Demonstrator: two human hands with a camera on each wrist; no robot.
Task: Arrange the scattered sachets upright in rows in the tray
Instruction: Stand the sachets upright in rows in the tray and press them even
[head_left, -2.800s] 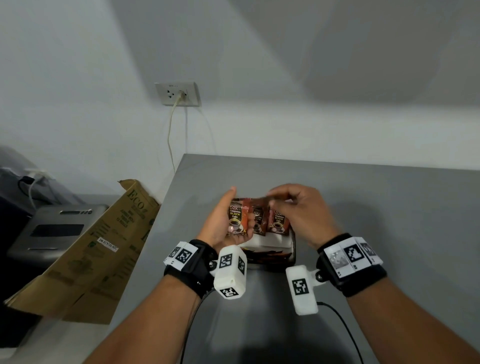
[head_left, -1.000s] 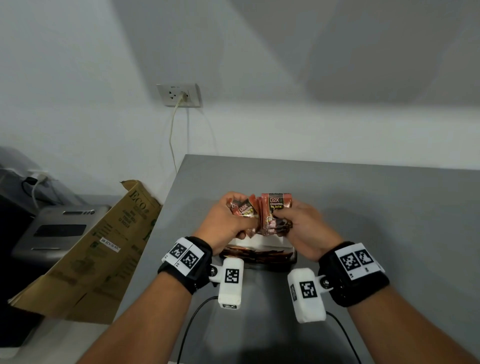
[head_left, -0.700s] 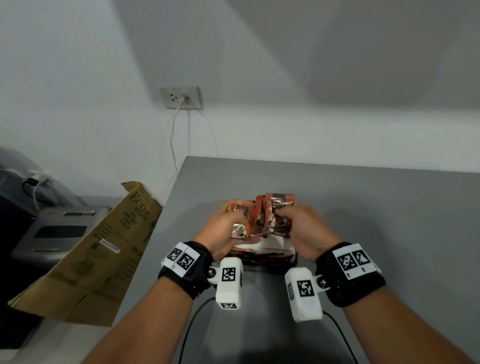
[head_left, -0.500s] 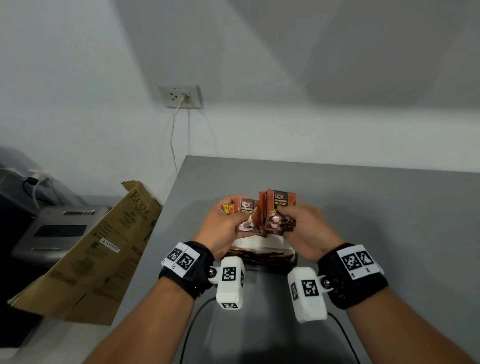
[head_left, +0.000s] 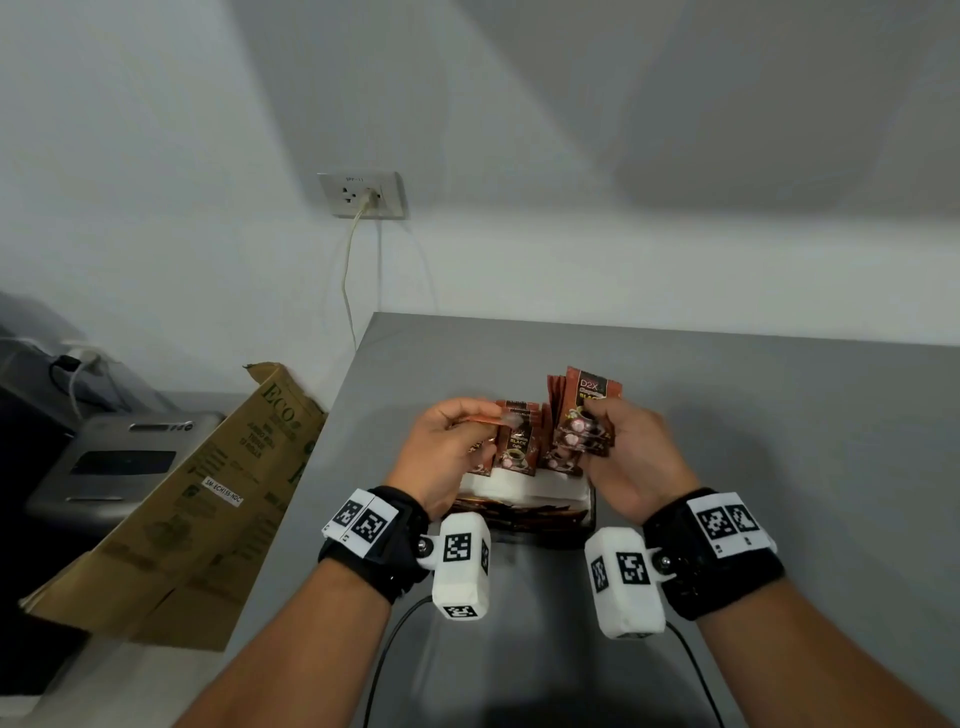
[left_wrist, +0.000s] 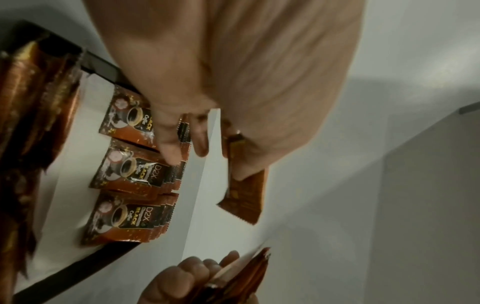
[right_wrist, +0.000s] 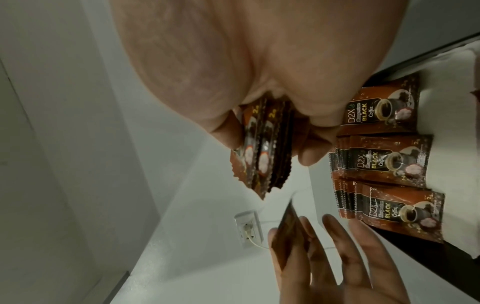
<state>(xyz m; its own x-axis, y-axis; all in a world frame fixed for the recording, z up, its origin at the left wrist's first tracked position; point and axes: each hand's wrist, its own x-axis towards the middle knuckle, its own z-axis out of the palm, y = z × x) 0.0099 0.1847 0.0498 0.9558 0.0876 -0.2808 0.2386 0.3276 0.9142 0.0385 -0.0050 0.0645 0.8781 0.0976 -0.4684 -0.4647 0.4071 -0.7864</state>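
One tray sits on one grey worktop at 6 o'clock of the scene. In it stand three front-facing stacks of sachets side by side; how many sachets each stack holds cannot be counted. Two hands work above it: the left hand holds one sachet, and the right hand holds one bunch of several, at least three by their edges in the right wrist view. At 9 o'clock leans one cardboard box. At 11 o'clock one wall socket carries one plug.
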